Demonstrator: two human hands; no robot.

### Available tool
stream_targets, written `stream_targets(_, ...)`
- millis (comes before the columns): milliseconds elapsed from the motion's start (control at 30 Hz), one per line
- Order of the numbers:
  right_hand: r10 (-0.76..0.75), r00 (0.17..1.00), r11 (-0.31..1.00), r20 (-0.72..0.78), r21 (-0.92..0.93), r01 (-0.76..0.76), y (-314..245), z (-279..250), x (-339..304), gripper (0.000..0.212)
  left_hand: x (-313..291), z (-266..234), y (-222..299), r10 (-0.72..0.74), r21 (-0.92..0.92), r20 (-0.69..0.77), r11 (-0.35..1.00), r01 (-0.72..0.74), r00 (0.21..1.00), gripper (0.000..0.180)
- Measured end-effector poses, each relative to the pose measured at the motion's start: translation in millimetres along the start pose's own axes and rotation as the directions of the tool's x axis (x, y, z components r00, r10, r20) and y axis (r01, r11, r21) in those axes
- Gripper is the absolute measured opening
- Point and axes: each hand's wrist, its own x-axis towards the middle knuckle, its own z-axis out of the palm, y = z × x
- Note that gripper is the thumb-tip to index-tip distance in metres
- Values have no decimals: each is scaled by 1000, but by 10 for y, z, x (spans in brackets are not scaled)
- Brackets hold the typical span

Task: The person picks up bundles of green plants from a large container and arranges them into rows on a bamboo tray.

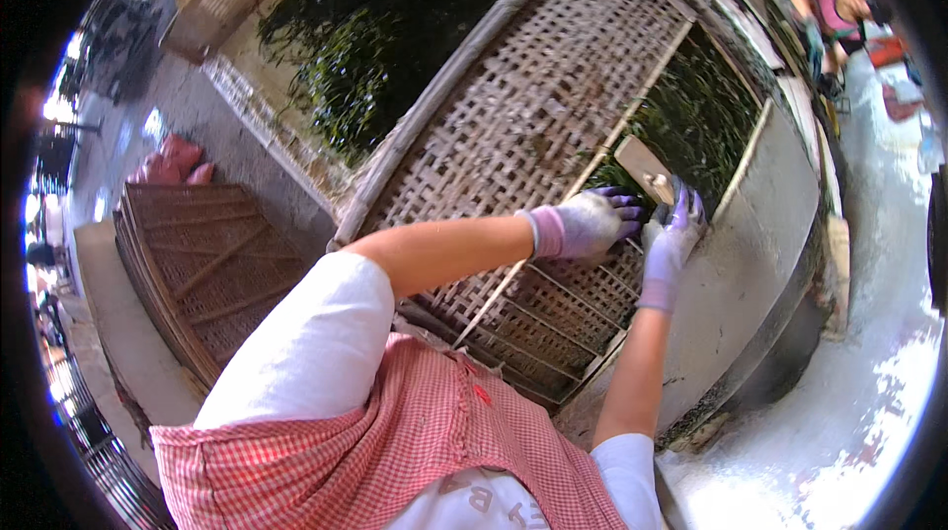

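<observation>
White-and-purple work gloves cover both my hands. My left hand (595,222) is open, fingers stretched over dark green leafy strands (696,110) in a narrow slatted frame (553,318). Just to its right, my right hand (673,239) is closed on the near end of a small flat wooden paddle (644,163), which lies tilted over the greens. The fingers hide its grip end. Left of the frame, a coarse woven bamboo mat (494,125) slopes away. The frame's near part shows bare woven backing between thin crossbars.
A walled bin with a heap of wet greens (346,85) stands at the far left. Stacked woven panels (212,268) lean at left, near pinkish-red sacks (173,163). A pale smooth board (760,219) flanks the frame at right. Another person (839,11) works at the far right.
</observation>
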Motion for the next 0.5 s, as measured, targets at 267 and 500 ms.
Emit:
stream_targets(267,413,868,819,276,304,-486,-139,98,-389,42,-1285,-1174,-1970,-330,-224,-553,943,245,765,57)
stream_targets(500,15,997,987,72,161,-26,-2660,965,1289,52,-3063,-1001,-3439,-479,297,53,845,444,876,34)
